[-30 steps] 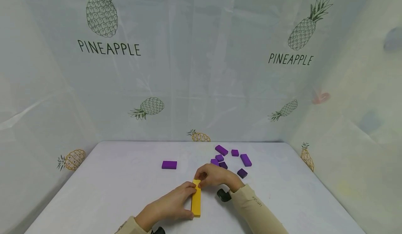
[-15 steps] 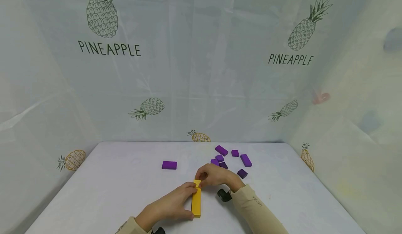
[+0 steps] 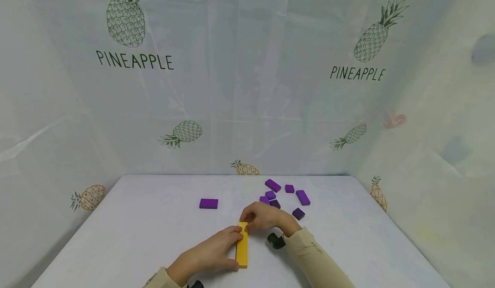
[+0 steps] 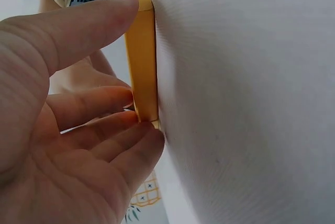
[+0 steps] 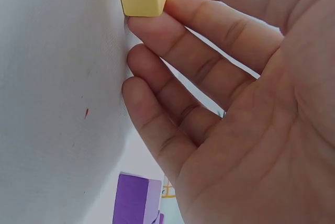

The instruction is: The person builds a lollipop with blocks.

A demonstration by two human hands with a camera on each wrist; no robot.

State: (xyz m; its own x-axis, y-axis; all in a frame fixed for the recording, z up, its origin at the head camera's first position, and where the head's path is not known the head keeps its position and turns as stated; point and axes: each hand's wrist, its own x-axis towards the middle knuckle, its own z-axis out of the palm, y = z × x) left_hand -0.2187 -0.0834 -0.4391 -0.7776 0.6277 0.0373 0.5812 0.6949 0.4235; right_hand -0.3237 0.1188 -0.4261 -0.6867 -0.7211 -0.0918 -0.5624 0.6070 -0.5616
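Note:
Near the middle front of the table, a long yellow block (image 3: 241, 253) lies flat, pointing away from me. A short yellow block (image 3: 242, 225) sits in line at its far end. My left hand (image 3: 214, 248) grips the long block from the left, thumb on its near end and fingertips around the far part. My right hand (image 3: 264, 216) pinches the short block from the far right, its fingers at the block's end in the right wrist view. Fingertips hide most of the joint between the blocks.
A purple rectangular block (image 3: 209, 203) lies alone at left of centre. Beyond my right hand several purple blocks are scattered, among them a long one (image 3: 303, 197) and a dark one (image 3: 298, 213). A pineapple-printed curtain (image 3: 247, 86) surrounds the white table (image 3: 154, 219).
Both hands stay at the yellow blocks, with only slight finger shifts. The seam between the blocks showed plainly half a second ago and is less visible now.

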